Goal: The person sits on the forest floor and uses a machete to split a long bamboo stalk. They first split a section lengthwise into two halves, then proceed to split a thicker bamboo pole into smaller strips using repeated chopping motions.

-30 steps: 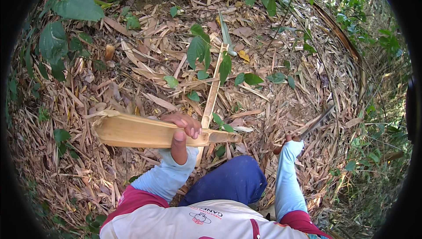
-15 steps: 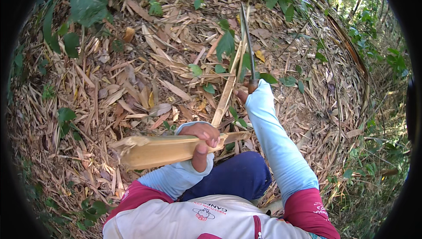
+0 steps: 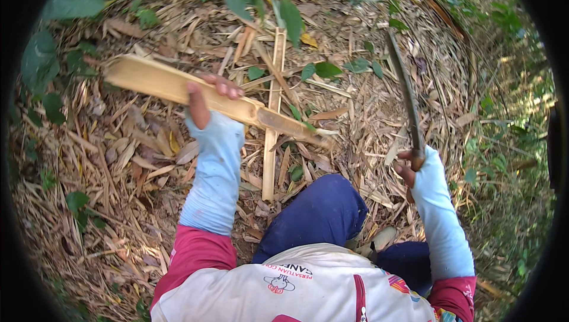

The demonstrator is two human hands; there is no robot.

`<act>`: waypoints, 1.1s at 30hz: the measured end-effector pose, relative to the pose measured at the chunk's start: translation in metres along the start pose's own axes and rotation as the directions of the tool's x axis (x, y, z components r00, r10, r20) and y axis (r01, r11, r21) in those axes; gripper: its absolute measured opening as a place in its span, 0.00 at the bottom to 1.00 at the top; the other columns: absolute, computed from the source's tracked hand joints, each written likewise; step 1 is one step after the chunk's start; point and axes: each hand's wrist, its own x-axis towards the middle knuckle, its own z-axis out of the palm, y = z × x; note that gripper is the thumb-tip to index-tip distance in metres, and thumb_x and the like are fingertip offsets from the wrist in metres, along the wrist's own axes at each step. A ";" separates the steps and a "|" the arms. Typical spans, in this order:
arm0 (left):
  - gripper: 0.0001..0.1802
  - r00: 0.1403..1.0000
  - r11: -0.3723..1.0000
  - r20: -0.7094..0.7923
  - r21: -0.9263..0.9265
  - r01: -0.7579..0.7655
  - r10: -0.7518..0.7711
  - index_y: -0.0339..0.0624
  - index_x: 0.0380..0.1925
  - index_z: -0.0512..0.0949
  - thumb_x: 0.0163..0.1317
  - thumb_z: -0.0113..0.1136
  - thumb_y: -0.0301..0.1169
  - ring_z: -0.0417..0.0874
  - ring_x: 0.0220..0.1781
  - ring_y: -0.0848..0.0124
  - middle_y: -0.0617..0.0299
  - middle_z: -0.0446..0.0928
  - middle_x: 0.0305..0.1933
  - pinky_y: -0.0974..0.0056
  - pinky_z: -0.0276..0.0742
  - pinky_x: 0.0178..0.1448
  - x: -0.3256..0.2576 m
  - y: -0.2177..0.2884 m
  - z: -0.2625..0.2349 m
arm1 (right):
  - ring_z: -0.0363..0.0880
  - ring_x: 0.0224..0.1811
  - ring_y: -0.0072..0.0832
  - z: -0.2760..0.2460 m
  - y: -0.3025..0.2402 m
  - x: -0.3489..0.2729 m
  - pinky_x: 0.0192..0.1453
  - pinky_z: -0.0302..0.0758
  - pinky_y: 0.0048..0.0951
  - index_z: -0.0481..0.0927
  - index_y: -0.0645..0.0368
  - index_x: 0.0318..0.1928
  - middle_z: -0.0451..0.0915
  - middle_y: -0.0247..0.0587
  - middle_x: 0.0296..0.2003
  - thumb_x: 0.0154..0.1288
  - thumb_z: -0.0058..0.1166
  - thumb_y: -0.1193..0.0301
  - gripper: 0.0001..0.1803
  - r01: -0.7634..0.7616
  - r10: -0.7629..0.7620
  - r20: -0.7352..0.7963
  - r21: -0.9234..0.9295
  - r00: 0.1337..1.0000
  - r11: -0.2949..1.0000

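Note:
My left hand is wrapped round a split piece of bamboo, pale and trough-shaped, with a node near its right part. The piece slants from upper left to lower right, its right end blurred near the ground. Beneath it, a narrower split bamboo strip lies on the litter, pointing away from me. Over to the right, my right hand grips the wooden handle of a machete. Its long dark blade points away from me and stands apart from the bamboo. Light blue sleeves cover both wrists.
Dry bamboo leaves and chips cover the ground all around. Green leafy plants stand at the far left, with denser growth along the right. My bent knee in dark blue trousers is close in front of me, below the bamboo.
My left hand has moved away from me and left with the bamboo piece, which now slants. My right hand has swung right and nearer with the machete, away from the narrow strip.

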 end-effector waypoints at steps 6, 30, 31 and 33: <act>0.26 0.994 0.979 0.105 -0.203 0.008 0.014 0.46 0.39 0.74 0.70 0.52 0.59 0.74 0.38 0.67 0.63 0.72 0.32 0.57 0.72 0.50 0.021 -0.013 0.042 | 0.65 0.10 0.19 -0.028 0.011 -0.039 0.14 0.63 0.22 0.72 0.60 0.48 0.70 0.29 0.19 0.58 0.66 0.73 0.20 0.005 0.017 -0.058 0.362 0.998 0.932; 0.24 0.999 0.977 0.021 -0.213 0.028 -0.024 0.47 0.32 0.73 0.69 0.53 0.57 0.75 0.39 0.66 0.63 0.72 0.30 0.54 0.71 0.57 -0.016 -0.113 0.121 | 0.68 0.14 0.22 -0.025 -0.024 -0.027 0.16 0.66 0.27 0.74 0.60 0.44 0.74 0.36 0.26 0.58 0.59 0.75 0.13 -0.122 -0.015 0.256 0.513 0.967 0.850; 0.24 1.000 0.979 0.015 -0.203 0.028 -0.025 0.47 0.33 0.73 0.69 0.53 0.58 0.75 0.38 0.66 0.63 0.72 0.31 0.53 0.71 0.57 -0.022 -0.118 0.120 | 0.68 0.15 0.22 -0.023 -0.017 -0.027 0.16 0.66 0.28 0.74 0.60 0.44 0.74 0.36 0.26 0.57 0.59 0.74 0.13 -0.072 -0.054 0.231 0.505 0.971 0.860; 0.24 1.000 0.983 0.003 -0.183 0.029 -0.029 0.48 0.33 0.72 0.70 0.52 0.59 0.75 0.38 0.66 0.63 0.72 0.31 0.52 0.72 0.56 -0.032 -0.127 0.118 | 0.69 0.17 0.23 -0.020 -0.005 -0.026 0.19 0.68 0.29 0.75 0.60 0.43 0.75 0.37 0.27 0.57 0.60 0.74 0.14 -0.027 -0.089 0.209 0.494 0.974 0.869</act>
